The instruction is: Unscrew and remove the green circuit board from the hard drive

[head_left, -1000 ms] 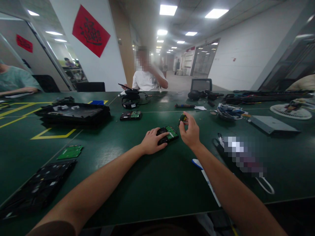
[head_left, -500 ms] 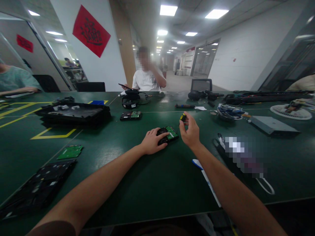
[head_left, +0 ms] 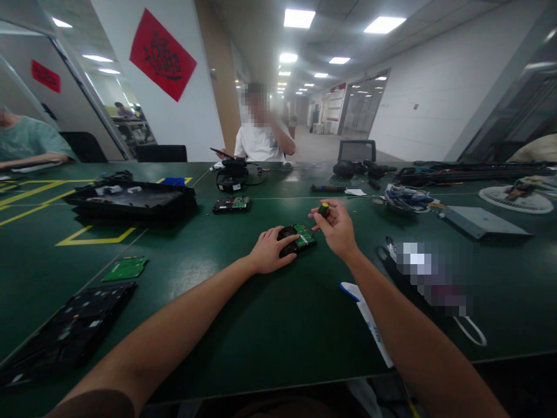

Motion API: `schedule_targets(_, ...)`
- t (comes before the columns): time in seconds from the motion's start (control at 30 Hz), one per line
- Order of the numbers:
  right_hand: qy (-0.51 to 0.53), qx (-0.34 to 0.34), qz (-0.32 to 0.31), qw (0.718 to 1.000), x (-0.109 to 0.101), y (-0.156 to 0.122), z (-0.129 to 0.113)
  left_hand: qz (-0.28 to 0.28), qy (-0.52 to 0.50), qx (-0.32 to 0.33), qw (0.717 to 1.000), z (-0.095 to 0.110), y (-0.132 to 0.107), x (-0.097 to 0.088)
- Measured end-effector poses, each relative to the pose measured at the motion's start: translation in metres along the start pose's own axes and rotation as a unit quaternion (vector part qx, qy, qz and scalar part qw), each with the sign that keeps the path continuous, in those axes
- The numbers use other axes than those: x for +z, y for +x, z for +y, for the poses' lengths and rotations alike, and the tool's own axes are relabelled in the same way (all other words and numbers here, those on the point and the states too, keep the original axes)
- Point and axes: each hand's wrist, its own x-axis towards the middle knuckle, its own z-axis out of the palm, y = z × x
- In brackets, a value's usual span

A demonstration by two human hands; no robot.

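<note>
A hard drive (head_left: 304, 233) with a green circuit board facing up lies on the table in front of me. My left hand (head_left: 270, 251) is over its left part, with fingers across the top and the thumb along the near edge, holding it against the table. Just to the right, my right hand (head_left: 337, 228) is closed around the short yellow-and-dark handle of a screwdriver (head_left: 323, 209). The handle's end points up; its shaft and tip are too dim to make out near the drive's right end.
Beyond the left hand lies another hard drive (head_left: 231, 204). Black trays (head_left: 130, 203) stand farther left. A loose green circuit board (head_left: 125, 269) and a black casing (head_left: 69, 325) lie nearer. To the right are a grey metal box (head_left: 483, 222) and bundled cables (head_left: 407, 198). A person (head_left: 263, 139) sits opposite.
My right hand has turned the screwdriver more upright, and its fingers have shifted on the handle, reaching farther left. The left hand and the hard drive have stayed in place.
</note>
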Motion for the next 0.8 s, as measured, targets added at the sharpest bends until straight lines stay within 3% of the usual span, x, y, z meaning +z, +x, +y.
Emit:
schedule_targets(0.23, 0.093, 0.081, -0.001, 0.992, -0.002, 0.003, -0.009, 0.0, 0.003, -0.001, 1.0, 0.0, 0.0, 0.001)
schedule_targets(0.5, 0.233, 0.192, -0.029, 0.953, -0.011, 0.004, -0.012, 0.002, -0.001, 0.002, 1.0, 0.0, 0.0, -0.001)
schedule_targets(0.67, 0.261, 0.221, -0.032, 0.939, -0.014, 0.008, -0.01, -0.002, 0.002, 0.002, 1.0, 0.0, 0.0, -0.001)
schedule_targets(0.8, 0.217, 0.216, -0.029, 0.951, -0.015, 0.008, -0.011, -0.004, 0.001, -0.001, 1.0, 0.0, 0.0, -0.001)
